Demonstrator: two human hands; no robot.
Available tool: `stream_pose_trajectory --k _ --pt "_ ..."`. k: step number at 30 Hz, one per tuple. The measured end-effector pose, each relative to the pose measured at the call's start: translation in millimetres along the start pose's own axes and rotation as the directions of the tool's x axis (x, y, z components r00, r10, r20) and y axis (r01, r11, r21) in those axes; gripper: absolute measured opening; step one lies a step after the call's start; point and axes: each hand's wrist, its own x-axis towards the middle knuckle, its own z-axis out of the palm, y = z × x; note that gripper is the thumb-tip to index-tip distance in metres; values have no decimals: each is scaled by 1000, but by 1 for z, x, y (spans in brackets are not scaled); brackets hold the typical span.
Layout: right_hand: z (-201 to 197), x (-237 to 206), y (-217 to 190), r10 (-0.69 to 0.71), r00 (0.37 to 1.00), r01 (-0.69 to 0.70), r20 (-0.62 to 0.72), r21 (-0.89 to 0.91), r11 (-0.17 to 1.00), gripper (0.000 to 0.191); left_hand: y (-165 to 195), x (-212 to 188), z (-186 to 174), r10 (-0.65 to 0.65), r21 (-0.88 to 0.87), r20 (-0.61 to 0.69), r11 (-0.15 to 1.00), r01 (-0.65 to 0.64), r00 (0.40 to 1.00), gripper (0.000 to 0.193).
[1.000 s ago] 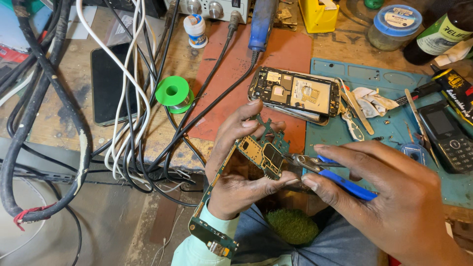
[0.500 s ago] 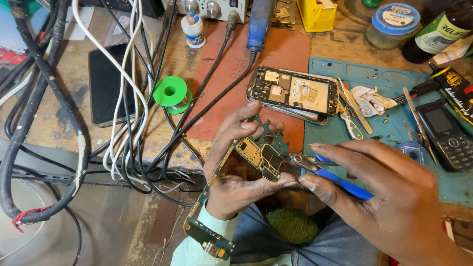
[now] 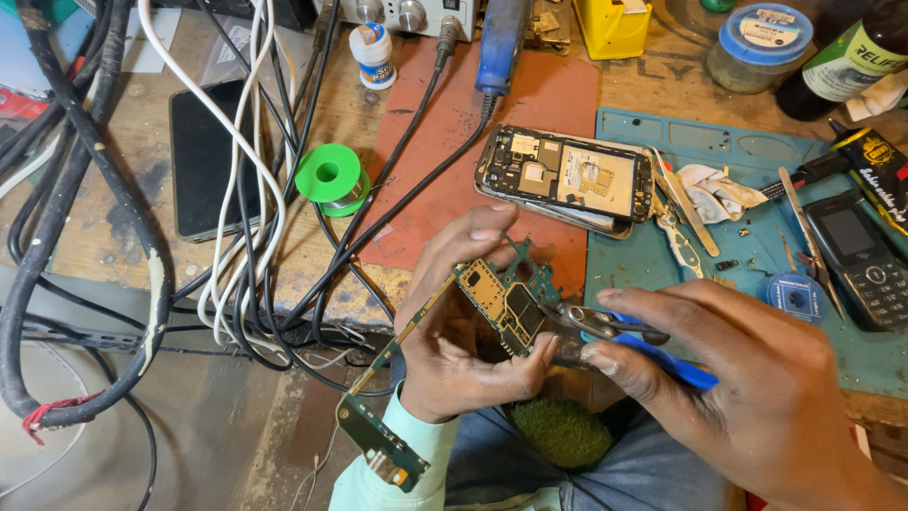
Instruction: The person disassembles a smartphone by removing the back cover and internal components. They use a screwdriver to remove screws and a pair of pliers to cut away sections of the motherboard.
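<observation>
My left hand point(image 3: 454, 326) holds a small green circuit board point(image 3: 503, 301) with gold shields, tilted toward me; a thin flex strip runs from it down to a second small green board point(image 3: 383, 445) by my wrist. My right hand point(image 3: 757, 397) grips blue-handled pliers point(image 3: 615, 329), and their metal jaws touch the right edge of the circuit board. An opened phone body point(image 3: 567, 177) lies on the red mat point(image 3: 539, 104) just beyond both hands.
A teal work mat point(image 3: 757, 255) at right carries tweezers point(image 3: 683, 203), a keypad phone point(image 3: 865, 260) and a small round tin point(image 3: 794, 295). A green solder spool point(image 3: 328, 177), a dark phone point(image 3: 201, 156) and a tangle of cables point(image 3: 255, 237) lie at left. Jars and bottles stand at the back.
Both hands and the board stay nearly where they were; the pliers' jaws remain at the board's right edge. The view has shifted slightly.
</observation>
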Motion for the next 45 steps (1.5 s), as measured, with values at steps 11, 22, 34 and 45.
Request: stream_pose_trajectory --k 11,22,34,45 --pt "-13 -3 7 0 994 -4 108 33 999 38 5 6 1 40 171 58 984 -49 998 64" --pt "-21 -1 5 -22 992 36 123 -116 993 43 9 10 -1 3 167 114 986 -22 993 60" --pt "-21 -8 17 -61 991 72 116 -95 993 44 12 15 3 38 180 150 981 -66 988 57" --pt "-13 -11 7 3 998 -1 62 -30 1000 46 7 4 2 -68 -8 90 998 69 994 67"
